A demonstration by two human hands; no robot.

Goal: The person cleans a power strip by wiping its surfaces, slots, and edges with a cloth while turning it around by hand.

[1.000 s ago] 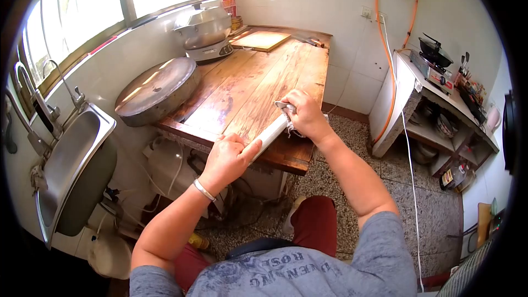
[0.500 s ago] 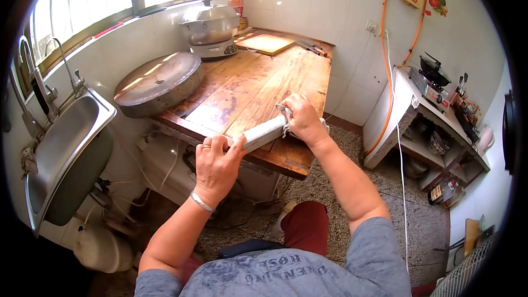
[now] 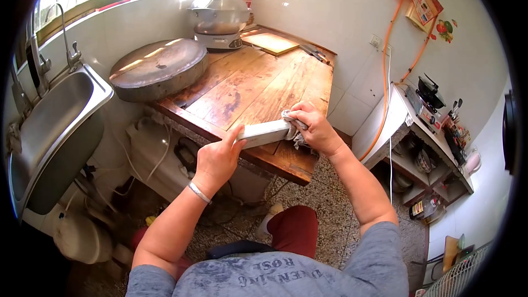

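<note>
A pale, long rectangular bar, whose exact kind I cannot make out, is held over the near edge of the wooden table. My left hand grips its left end, thumb and fingers closed around it. At the other end my right hand is closed on a crumpled greyish-white cloth, pressing it against the bar. Part of the cloth hangs below my right fingers. The underside of the bar is hidden.
A large round board lies on the table's left, with a lidded steel pot behind. A cutting board and knives sit at the back. The sink is left; a shelf unit with a wok stands right.
The bar is turned more level and my right hand with the cloth has shifted slightly right and down. My left hand still grips the left end. The head view has moved a little.
</note>
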